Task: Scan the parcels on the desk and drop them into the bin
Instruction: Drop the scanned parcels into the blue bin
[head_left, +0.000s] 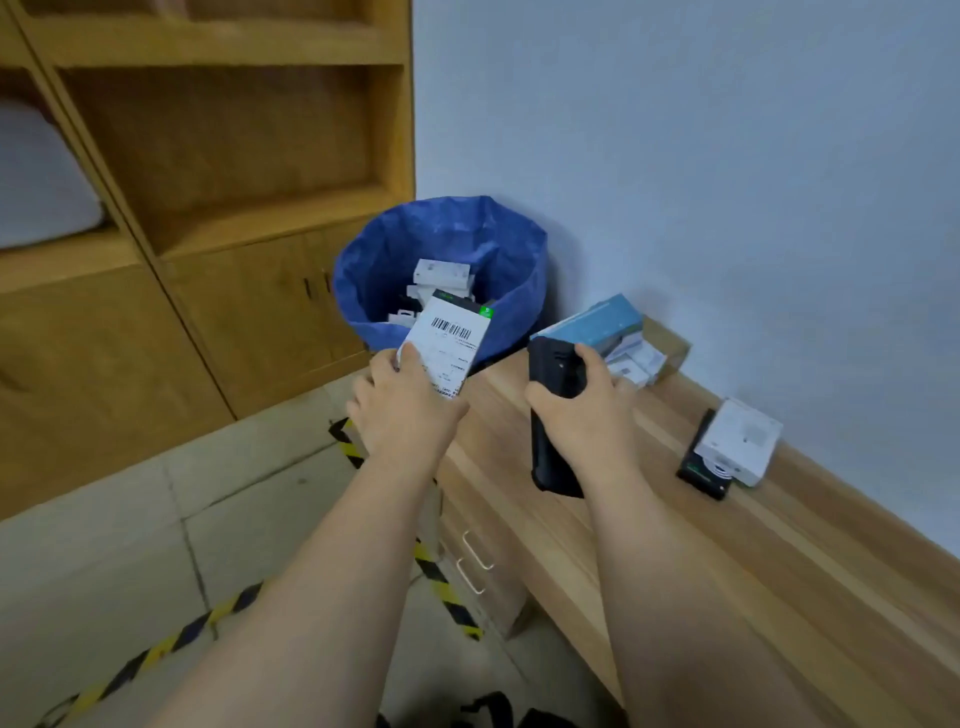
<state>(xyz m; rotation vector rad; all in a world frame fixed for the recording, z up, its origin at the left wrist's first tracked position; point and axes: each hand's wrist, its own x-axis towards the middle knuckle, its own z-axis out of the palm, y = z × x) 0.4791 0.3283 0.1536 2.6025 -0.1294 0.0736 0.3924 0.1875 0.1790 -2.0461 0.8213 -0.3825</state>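
My left hand (402, 410) grips a flat parcel (449, 340) with a white barcode label facing up, held over the near rim of the blue-lined bin (363, 270). Several white boxes lie inside the bin. My right hand (584, 410) holds a black handheld scanner (553, 374) upright above the wooden desk (675, 561), just right of the parcel. At the desk's far end lies a pile of parcels with a teal box (597, 319) on top. A white box (740, 439) rests on a black one (698, 470) by the wall.
Wooden shelving and cabinets (223, 156) stand left of the bin. The blue-grey wall (727, 182) runs along the desk's far side. Yellow-black tape (431, 566) crosses the tiled floor beside the desk drawers (475, 566).
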